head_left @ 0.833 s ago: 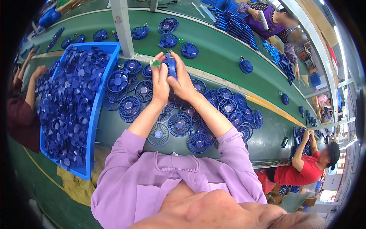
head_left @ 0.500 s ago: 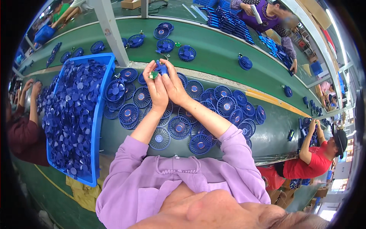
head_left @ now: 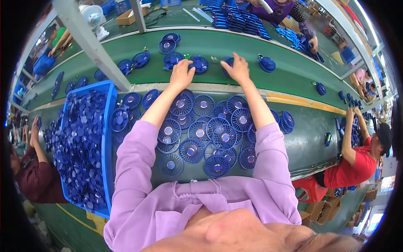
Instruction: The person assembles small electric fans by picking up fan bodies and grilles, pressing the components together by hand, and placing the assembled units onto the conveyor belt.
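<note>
My left hand reaches over the near edge of the green belt, fingers stretched forward and apart. It is beside a blue round fan unit on the belt; whether its fingertips touch it is hard to see. Farther right, my right hand has thumb and fingers around another blue fan unit, partly hidden under it. A pale blurred bit shows just left of that unit. Below my forearms, several blue fan grilles with slotted rings lie in overlapping piles on the bench.
A blue tray heaped with small blue fan blades stands at my left, below a grey post. More fan units lie along the belt. Co-workers sit left, right and across; one wears a red shirt.
My hands, previously together around a blue fan piece with a green board, have moved apart and forward over the belt. A fan unit now sits under my right hand. My view has shifted slightly.
</note>
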Motion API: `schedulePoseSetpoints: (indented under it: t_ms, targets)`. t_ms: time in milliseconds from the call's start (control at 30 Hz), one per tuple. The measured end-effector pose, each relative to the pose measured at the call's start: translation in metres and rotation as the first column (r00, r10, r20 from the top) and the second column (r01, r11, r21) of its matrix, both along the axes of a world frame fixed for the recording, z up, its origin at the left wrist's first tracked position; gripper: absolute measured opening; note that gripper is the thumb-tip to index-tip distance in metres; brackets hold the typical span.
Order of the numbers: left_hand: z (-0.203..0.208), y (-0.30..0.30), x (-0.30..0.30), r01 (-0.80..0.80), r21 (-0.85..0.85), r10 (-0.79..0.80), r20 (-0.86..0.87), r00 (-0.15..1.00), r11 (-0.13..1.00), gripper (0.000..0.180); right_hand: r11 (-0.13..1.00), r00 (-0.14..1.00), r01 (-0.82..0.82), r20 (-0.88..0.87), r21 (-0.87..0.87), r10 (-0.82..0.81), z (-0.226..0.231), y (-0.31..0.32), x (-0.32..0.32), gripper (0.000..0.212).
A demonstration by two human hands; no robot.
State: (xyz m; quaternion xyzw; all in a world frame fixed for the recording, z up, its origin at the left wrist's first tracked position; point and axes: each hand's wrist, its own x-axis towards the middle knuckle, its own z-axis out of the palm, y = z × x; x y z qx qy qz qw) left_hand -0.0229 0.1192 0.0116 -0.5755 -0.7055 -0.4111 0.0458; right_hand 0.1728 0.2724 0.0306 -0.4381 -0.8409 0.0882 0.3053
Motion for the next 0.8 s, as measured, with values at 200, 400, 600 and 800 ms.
schedulePoseSetpoints:
  t_ms: [200, 400, 600, 800]
  targets:
    - [-0.001, 0.058, -0.022, -0.361, -0.189, 0.296, -0.301, 0.907, 0.913, 0.046, 0.952, 0.959, -0.282, 0.078, 0.123, 0.274, -0.011, 0.016, 0.017, 0.049]
    - [-0.011, 0.048, -0.052, -0.357, -0.418, 0.261, -0.27, 0.927, 0.835, 0.069, 0.89, 0.887, -0.439, 0.1, -0.126, 0.451, -0.014, -0.004, -0.019, 0.067]
    - [0.008, 0.02, -0.042, -0.297, -0.47, 0.217, -0.218, 0.952, 0.831, 0.077, 0.907, 0.849, -0.364, 0.325, -0.211, 0.416, -0.027, 0.002, -0.043, 0.069]
    - [0.01, -0.022, -0.073, -0.559, -0.393, 0.289, -0.564, 0.774, 0.73, 0.075, 0.867, 0.837, -0.46, 0.233, -0.189, 0.495, -0.031, -0.007, -0.044, 0.064]
